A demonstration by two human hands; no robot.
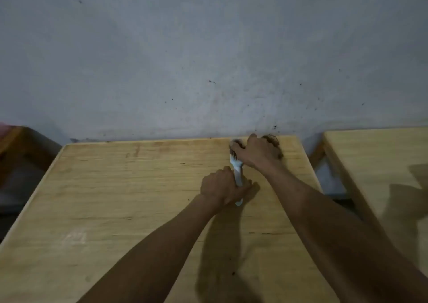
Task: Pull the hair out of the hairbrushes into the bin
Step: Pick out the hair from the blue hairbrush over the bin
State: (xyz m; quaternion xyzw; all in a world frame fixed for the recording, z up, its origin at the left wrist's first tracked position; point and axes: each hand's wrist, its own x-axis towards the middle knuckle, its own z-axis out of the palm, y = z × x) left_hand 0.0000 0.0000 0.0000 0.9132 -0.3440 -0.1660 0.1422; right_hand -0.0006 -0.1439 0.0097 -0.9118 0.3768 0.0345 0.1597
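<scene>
At 1 o'clock on wooden table | left hand fisted around white hairbrush handle | right hand curled over brush head, pinching dark hair.

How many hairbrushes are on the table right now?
1: a white hairbrush, its handle in the left hand, its head under the right hand. Others may be hidden or out of frame.

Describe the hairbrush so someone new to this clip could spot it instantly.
Find the wooden table against the grey wall; near its far right corner both hands meet. The hairbrush is the pale plastic object between them, handle in the left hand, head under the right hand.
</scene>
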